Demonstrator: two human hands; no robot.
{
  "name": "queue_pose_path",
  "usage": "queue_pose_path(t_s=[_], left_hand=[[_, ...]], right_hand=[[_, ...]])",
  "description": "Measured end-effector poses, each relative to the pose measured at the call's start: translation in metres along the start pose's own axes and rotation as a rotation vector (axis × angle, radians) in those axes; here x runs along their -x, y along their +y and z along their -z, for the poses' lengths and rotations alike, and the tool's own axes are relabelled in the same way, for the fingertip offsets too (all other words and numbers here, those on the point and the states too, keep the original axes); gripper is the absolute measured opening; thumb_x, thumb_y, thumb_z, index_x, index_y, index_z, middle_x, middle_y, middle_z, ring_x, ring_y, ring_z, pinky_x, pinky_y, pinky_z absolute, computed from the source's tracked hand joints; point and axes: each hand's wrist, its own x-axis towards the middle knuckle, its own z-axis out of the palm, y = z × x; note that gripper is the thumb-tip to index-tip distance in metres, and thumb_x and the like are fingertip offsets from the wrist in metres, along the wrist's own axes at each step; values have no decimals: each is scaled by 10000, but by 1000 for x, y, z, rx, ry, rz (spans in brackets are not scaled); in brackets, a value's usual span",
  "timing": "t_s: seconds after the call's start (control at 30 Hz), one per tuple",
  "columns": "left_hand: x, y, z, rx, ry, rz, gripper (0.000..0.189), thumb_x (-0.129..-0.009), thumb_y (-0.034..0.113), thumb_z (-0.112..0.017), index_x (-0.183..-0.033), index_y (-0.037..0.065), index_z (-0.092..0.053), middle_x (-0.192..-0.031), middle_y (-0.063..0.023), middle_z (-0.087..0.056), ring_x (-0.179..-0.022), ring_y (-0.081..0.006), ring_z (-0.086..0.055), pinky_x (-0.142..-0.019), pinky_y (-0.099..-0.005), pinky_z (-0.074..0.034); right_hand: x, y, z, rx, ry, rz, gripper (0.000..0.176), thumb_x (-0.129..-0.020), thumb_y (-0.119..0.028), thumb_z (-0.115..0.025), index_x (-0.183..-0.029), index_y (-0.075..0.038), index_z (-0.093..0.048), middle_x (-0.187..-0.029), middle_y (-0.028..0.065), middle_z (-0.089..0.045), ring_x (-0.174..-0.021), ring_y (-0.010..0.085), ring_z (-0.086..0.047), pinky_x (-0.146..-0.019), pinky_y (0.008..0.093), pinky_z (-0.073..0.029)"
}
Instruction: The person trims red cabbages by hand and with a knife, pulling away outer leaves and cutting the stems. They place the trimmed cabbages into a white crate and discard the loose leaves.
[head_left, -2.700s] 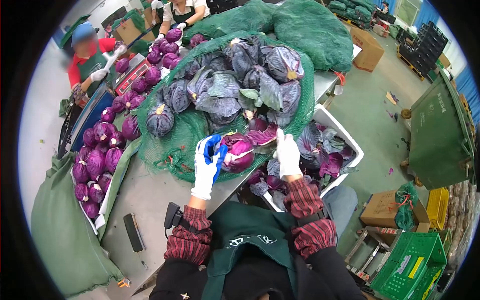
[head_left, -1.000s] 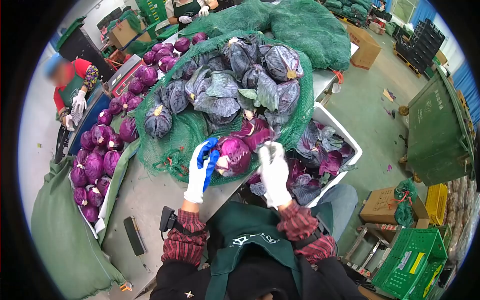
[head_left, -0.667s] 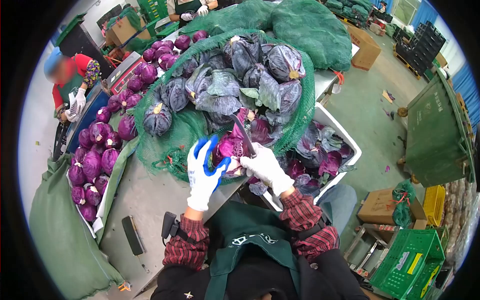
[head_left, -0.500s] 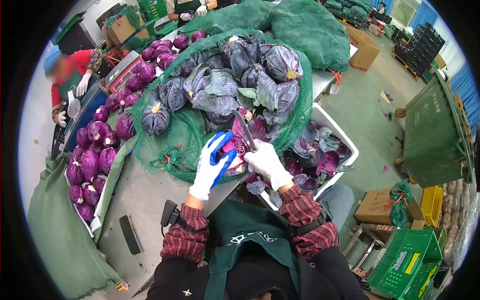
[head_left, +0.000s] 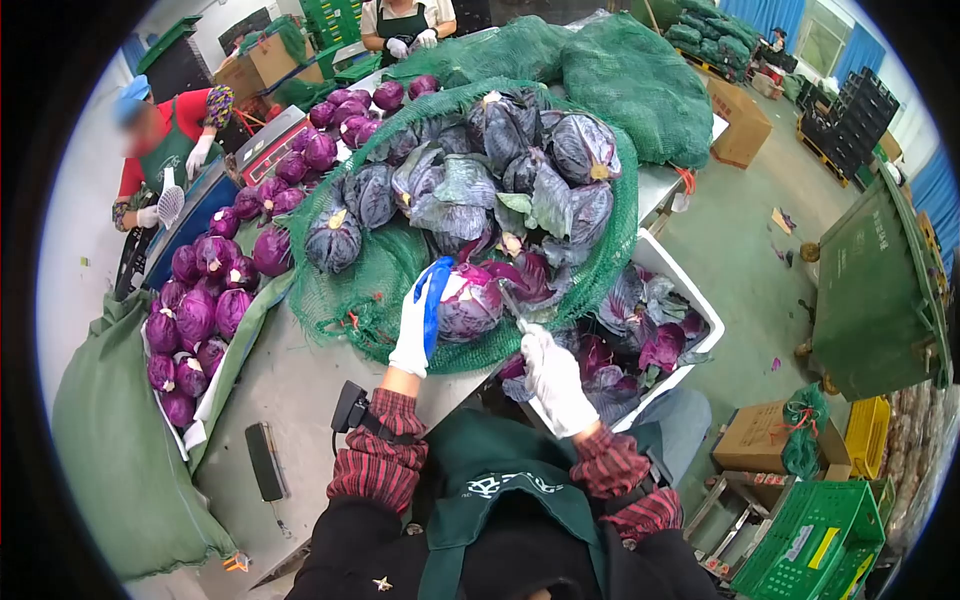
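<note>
A partly trimmed red cabbage [head_left: 470, 308], with a pale cut patch on its upper left, sits at the near edge of the green mesh bag [head_left: 340, 300]. My left hand [head_left: 418, 318], in a white glove with blue-coated fingers, cups its left side. In a white glove, my right hand [head_left: 556, 382] is closed round a knife [head_left: 511, 302], whose blade points up along the cabbage's right side. Behind them, dark unpeeled red cabbages [head_left: 455, 215] with loose outer leaves fill the bag.
Peeled purple cabbages [head_left: 200, 318] lie to the left on green cloth. A white bin [head_left: 712, 320] of stripped leaves stands right of the table. A phone-like dark object [head_left: 264, 462] lies front left. Two co-workers stand beyond; a green wheeled bin [head_left: 870, 290] is far right.
The cabbage now shows rounder and more upright between my hands. My left hand has closed in against its side. My right hand and the knife have moved down and to the right.
</note>
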Motion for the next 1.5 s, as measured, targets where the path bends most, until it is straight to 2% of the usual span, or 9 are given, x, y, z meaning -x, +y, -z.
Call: queue_pose_path(t_s=[0.53, 0.63, 0.7, 0.77, 0.9, 1.1, 1.2, 1.4, 1.5], left_hand=[[-6, -19, -11, 62, 110, 126, 351, -993, 160, -495, -1286, -25, -554, -1247, -102, -607, -1123, -161, -568, -1000, -286, -421], [-4, -25, -3, -80, 51, -69, 354, -996, 170, -497, -1284, -27, -554, -1245, -104, -608, -1123, -160, -569, -1003, -285, -419], [-6, -22, -4, -35, 57, -59, 356, -996, 172, -500, -1285, -30, -553, -1245, -105, -608, -1125, -160, -567, -1004, -284, -418], [-4, -18, -6, 8, 53, -34, 358, -997, 174, -504, -1285, -33, -551, -1245, -107, -607, -1127, -160, -566, -1004, -284, -416], [4, -9, -24, 133, 130, 74, 349, -994, 165, -515, -1274, -40, -553, -1223, -105, -611, -1101, -161, -571, -995, -282, -421], [12, -17, -33, -37, 248, -20, 327, -983, 153, -524, -1249, -34, -565, -1221, -117, -597, -1098, -166, -560, -986, -299, -424], [18, -15, -30, 6, 248, -39, 320, -992, 161, -510, -1248, -20, -571, -1232, -102, -592, -1131, -177, -546, -1015, -317, -404], [31, 1, -10, 155, 85, 52, 523, -995, 380, -475, -1349, -5, -497, -1339, -113, -532, -1238, -205, -487, -1079, -350, -348], [34, -4, -3, 354, 36, 122, 605, -983, 451, -456, -1392, 5, -444, -1387, -119, -482, -1277, -229, -455, -1095, -376, -338]], right_hand=[[-2, 14, -18, 76, 66, 104, 264, -985, -255, -522, -1128, -46, -596, -979, 184, -678, -850, 366, -649, -713, 413, -513], [6, 49, -13, 426, 25, 426, 254, -986, -268, -508, -1097, -56, -593, -950, 172, -685, -832, 354, -664, -701, 437, -520], [21, 61, -9, 400, -121, 21, 272, -986, -301, -496, -1111, -72, -574, -937, 154, -688, -809, 351, -670, -682, 450, -524], [27, 68, -8, 364, -115, 1, 307, -990, -336, -481, -1162, -92, -553, -937, 151, -688, -786, 360, -669, -655, 448, -521], [8, -8, -3, 76, 94, 94, 347, -981, -324, -509, -1236, -90, -522, -987, 172, -674, -756, 371, -661, -639, 432, -519], [-44, 14, -60, 324, 458, 310, 423, -1013, -413, -403, -1103, -52, -606, -747, 172, -635, -592, 342, -626, -550, 415, -488], [-58, 18, -36, -36, 217, -227, 440, -1019, -394, -393, -1007, -17, -619, -679, 202, -624, -590, 325, -630, -545, 434, -476], [-53, -2, -25, -660, 15, -209, 279, -893, -269, -679, -975, -16, -597, -576, -1, -530, -434, 86, -500, -451, 252, -396], [-53, -13, -24, -686, 6, -243, 259, -906, -220, -662, -1028, 3, -615, -585, -13, -525, -413, 67, -472, -408, 244, -358]])
